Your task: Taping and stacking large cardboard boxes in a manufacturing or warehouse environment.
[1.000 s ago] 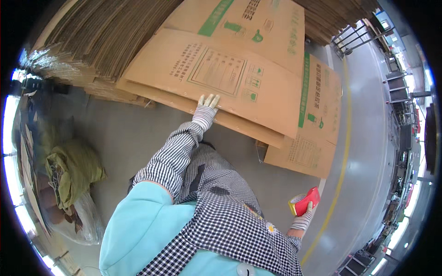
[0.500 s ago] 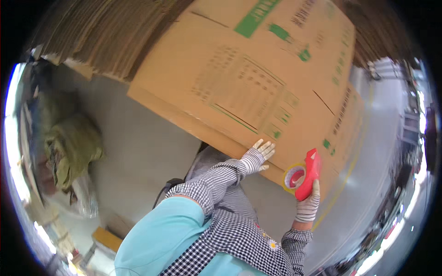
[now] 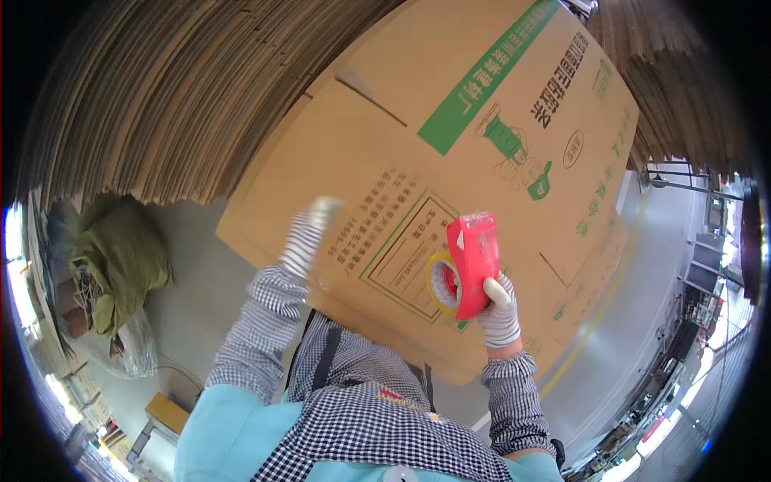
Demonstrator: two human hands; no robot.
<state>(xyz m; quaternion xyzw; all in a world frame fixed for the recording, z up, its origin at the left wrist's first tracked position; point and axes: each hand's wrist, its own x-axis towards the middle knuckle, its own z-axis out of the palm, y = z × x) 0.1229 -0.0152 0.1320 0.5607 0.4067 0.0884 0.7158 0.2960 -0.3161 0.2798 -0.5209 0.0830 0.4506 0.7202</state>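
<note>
I grip a red tape dispenser [image 3: 475, 265] at about 3 o'clock of the view, the gloved thumb and fingers of my right hand [image 3: 498, 309] closed around its body, the yellow-edged tape roll [image 3: 436, 281] toward 9 o'clock. Behind it spreads a large cardboard carton [image 3: 418, 173] with green print, from mid-view toward 1 o'clock. My gloved left hand [image 3: 309, 229], at 9 o'clock, blurs over the carton's near-left part; nothing shows in it, and I cannot tell how far its fingers open or whether they touch. Stacked cardboard sheets [image 3: 161, 96] stand at 10 o'clock. The step looks like positioning for taping; next, I judge, calls for a steadying left palm and the dispenser lined up.
</note>
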